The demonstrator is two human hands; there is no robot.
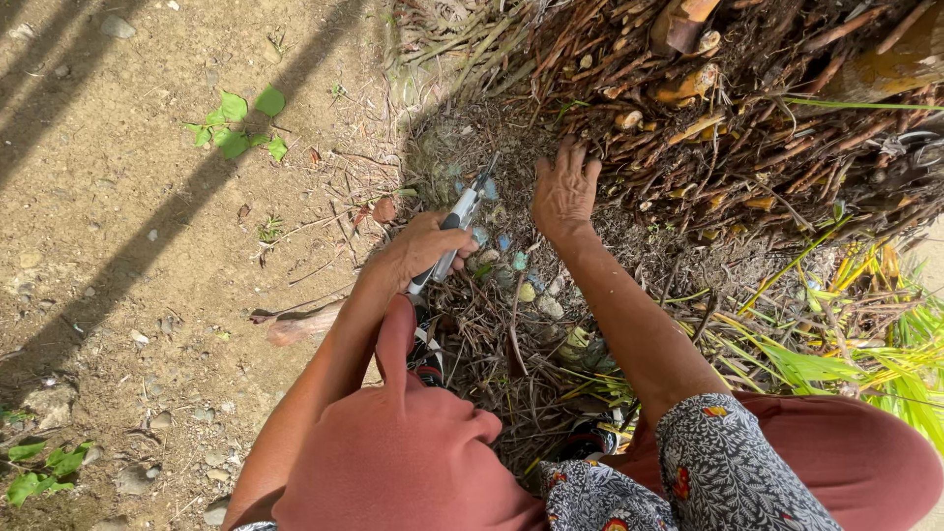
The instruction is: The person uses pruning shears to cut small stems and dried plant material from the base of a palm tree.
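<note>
The knife (460, 221), a slim tool with a pale grey handle and a darker tip, sits in my left hand (425, 248), which is clenched round the handle with the tip pointing up and away from me toward the base of the root mass (708, 108). Nearest to me are my reddish-brown knees and the patterned dark sleeve (723, 467) on my right arm. Just past my left hand, small pebbles (521, 275) in pale blue, green and cream lie among dry twigs on the ground, between my two hands. My right hand (564, 192) is released, fingers spread and pressed flat against the tangle of brown, woody roots; it grasps nothing that I can see. The knife's tip is near that hand but apart from it. To my right, yellow-green palm fronds (865, 354) lie across the litter. To my left stretches bare sandy ground (128, 246) crossed by long shadows, with a small green leafy seedling (239, 123) farther off and a few stones.
</note>
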